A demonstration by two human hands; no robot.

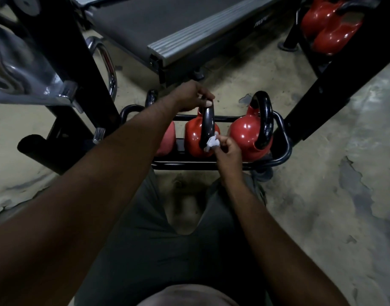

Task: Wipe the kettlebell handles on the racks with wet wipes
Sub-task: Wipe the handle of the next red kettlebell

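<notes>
My left hand [190, 96] gripping top of middle kettlebell handle [207, 125]; my right hand [228, 149] pinching crumpled wet wipe [212, 142] against handle's lower side, low rack [283, 138]

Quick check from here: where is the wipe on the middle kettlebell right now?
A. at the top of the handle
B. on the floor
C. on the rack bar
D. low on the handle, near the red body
D: the right hand presses the wipe low on the handle, near the red body, while the left hand holds the handle's top.
</notes>
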